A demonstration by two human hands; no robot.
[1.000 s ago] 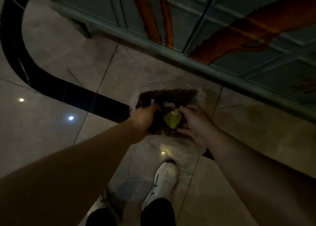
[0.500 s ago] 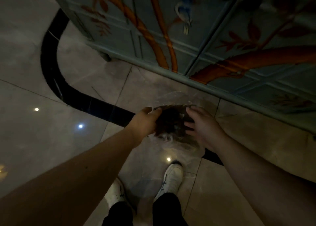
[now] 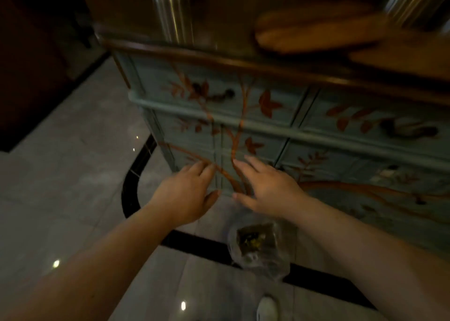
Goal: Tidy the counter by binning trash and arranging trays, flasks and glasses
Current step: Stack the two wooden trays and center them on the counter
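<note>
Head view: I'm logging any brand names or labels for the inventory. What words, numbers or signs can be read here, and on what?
None can be read.
The painted cabinet carries only branches, leaves and birds, no lettering.
The clear trash bag on the floor holds dark scraps; any print there is too blurred and dim to tell.
The wooden trays on the counter are blurred and show no markings.

A clear plastic trash bag (image 3: 259, 244) sits on the floor, just below the right hand (image 3: 266, 189) and free of both empty hands, its open mouth showing dark scraps and something yellow-green.
</note>
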